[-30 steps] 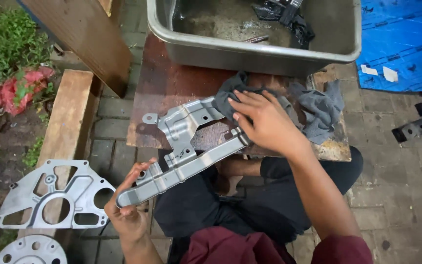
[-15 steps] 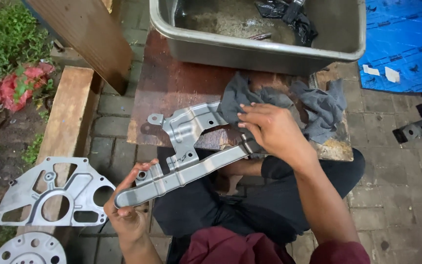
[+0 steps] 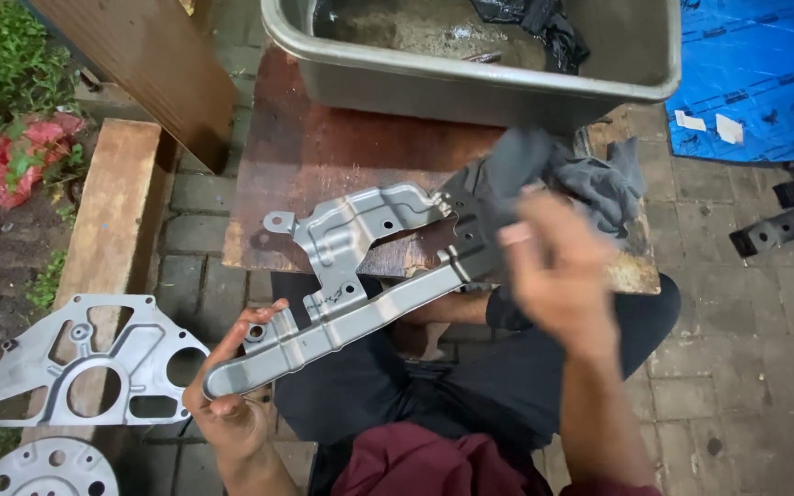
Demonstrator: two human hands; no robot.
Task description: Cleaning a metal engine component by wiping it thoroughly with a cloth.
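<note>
My left hand [image 3: 232,400] grips the near end of a long stamped grey metal bracket [image 3: 351,276] that slants up to the right over my lap. The bracket's far end rests against a rusty brown board [image 3: 323,165]. My right hand [image 3: 553,276], blurred by motion, presses a dark grey rag [image 3: 553,174] against the bracket's upper right end; the fingers pinch the cloth.
A grey metal tub [image 3: 470,78] with murky water and a black rag stands at the board's far side. A flat perforated metal plate [image 3: 85,363] and a round disc [image 3: 43,473] lie left on a wooden plank [image 3: 107,202]. Blue tarp [image 3: 755,73] at right.
My right hand with the rag has slid to the right and downward along the bracket's upper end. The left hand keeps its hold on the lower end.
</note>
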